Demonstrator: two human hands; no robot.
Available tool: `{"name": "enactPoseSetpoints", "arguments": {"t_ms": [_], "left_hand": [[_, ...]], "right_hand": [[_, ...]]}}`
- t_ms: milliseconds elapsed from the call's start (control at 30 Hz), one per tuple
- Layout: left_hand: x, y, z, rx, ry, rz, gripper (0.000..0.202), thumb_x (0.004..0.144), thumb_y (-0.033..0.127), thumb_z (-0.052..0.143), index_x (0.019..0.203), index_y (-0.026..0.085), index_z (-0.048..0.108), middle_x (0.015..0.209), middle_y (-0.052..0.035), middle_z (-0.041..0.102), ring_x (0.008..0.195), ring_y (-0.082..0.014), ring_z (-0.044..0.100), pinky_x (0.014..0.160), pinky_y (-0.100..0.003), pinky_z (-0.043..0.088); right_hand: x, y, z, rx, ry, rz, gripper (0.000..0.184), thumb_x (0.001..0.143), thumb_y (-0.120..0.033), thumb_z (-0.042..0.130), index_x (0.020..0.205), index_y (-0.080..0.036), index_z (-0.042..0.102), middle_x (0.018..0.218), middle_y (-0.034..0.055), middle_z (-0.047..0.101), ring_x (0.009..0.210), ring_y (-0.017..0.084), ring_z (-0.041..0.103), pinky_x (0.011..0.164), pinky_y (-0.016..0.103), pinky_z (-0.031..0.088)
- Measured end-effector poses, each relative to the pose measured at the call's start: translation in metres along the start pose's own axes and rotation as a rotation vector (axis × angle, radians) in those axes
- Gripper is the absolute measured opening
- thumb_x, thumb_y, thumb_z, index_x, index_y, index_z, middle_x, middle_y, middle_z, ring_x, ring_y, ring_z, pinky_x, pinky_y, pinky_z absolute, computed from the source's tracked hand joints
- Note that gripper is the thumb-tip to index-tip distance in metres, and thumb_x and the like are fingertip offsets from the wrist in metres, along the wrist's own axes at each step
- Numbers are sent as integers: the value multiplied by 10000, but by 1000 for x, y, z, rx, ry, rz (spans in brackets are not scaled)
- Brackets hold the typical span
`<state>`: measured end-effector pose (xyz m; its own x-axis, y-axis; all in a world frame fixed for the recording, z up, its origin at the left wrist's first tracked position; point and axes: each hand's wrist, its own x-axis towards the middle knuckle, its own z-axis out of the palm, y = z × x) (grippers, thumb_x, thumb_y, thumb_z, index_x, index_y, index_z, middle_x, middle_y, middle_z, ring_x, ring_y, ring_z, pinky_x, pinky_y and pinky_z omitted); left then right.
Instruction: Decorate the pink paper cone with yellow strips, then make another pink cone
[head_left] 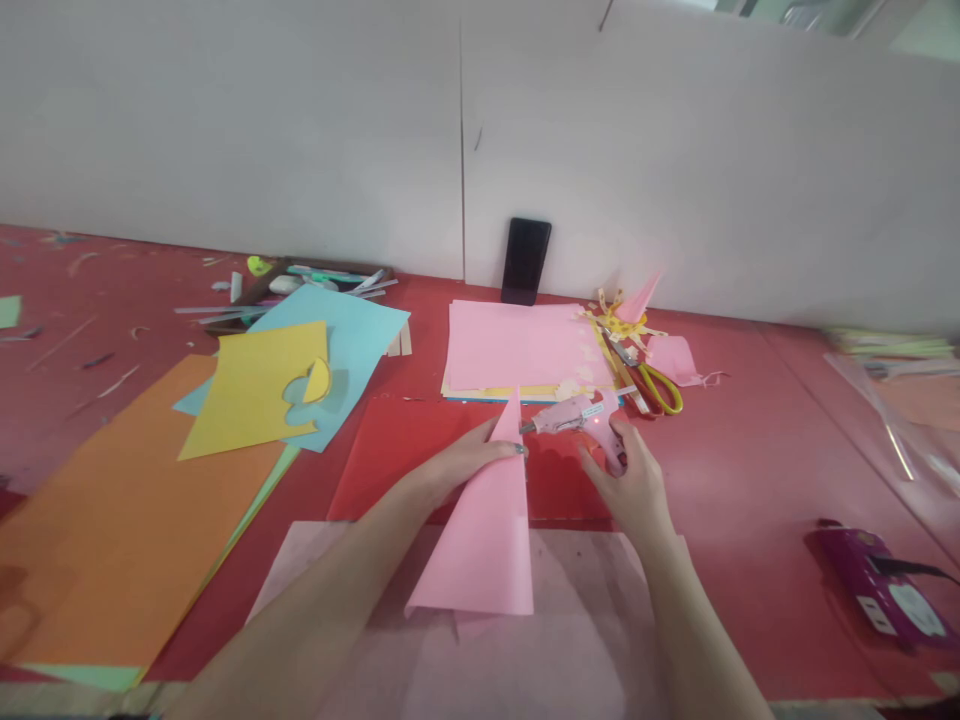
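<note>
A pink paper cone (pixel 491 540) is pinched near its upper part by my left hand (pixel 480 455), its point facing away from me and its wide end near me. My right hand (pixel 634 475) is wrapped round the handle of a pink glue gun (pixel 574 413). The gun's metal nozzle points left, at or very close to the cone's right edge beside my left fingertips; I cannot tell whether they touch. Under both hands lies a red sheet (pixel 390 450), with a pale pink sheet (pixel 585 620) nearer to me. The left fingers behind the cone are hidden.
Pink sheets (pixel 495 345) lie ahead, with yellow-handled scissors (pixel 660 390) and a small pink cone (pixel 640 300) at their right. A black phone (pixel 526 262) leans on the wall. Yellow (pixel 255 370), blue (pixel 360 330) and orange paper (pixel 150 500) spread left. A purple power strip (pixel 881 585) sits right.
</note>
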<state>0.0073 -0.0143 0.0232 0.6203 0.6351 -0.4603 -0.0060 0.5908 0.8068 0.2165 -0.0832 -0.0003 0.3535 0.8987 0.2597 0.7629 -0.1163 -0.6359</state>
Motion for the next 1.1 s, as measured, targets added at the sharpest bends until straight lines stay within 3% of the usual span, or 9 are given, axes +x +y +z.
{"name": "enactPoseSetpoints", "arguments": {"t_ms": [767,1100], "left_hand": [[-2,0,5,102,-69,14,620,670,280,626,1249,202,419,871,-71,622,752,-185,590,707,-324,455],[-4,0,5,196,-37,-23,588,671,337,607,1218,207,435,961,-83,594,797,-197,574,718,-331,450]], "right_hand": [[1,6,3,-13,49,-27,416,735,-439,497,1067,-189,491,954,74,584,835,196,555,700,302,455],[8,7,0,45,83,182,586,608,-528,599,1069,-174,520,856,47,585,729,173,531,654,282,427]]}}
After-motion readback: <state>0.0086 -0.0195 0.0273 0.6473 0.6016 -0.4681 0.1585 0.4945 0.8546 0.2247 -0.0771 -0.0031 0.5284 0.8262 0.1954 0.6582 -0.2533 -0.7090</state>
